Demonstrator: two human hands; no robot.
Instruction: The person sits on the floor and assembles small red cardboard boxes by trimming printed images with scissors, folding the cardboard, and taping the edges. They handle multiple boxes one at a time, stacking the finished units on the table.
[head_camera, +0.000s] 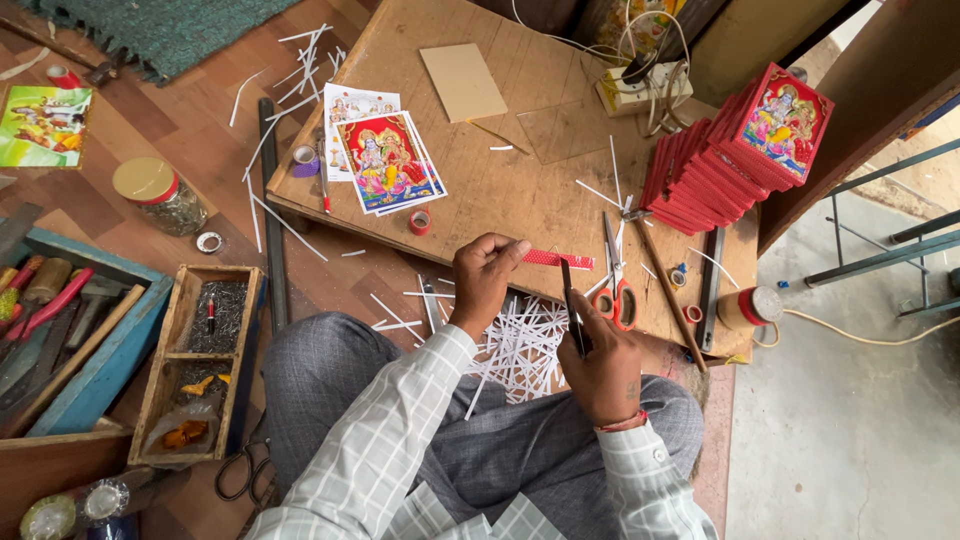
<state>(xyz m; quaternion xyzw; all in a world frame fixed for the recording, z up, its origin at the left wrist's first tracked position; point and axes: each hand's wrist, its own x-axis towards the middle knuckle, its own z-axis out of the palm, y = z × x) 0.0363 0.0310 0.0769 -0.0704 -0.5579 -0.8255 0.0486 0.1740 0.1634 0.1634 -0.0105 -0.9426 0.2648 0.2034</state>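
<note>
Head view: left hand (482, 283) pinches red strip (557, 259); right hand (603, 362) grips dark blade (572, 310), its tip indistinct.

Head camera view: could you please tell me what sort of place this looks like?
Probably a small picture-framing workshop on the floor: a stack of red framed pictures on a low wooden board, loose colour prints, and a wooden tray of nails.

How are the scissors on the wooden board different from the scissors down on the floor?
The scissors on the board have orange-red handles; the floor scissors have black ones. The board pair lies in plain view beside the person's right hand; the floor pair is partly hidden by the knee, beside the wooden tray. The board pair lies among white paper strips; the floor pair does not. Neither pair is being held.
</note>
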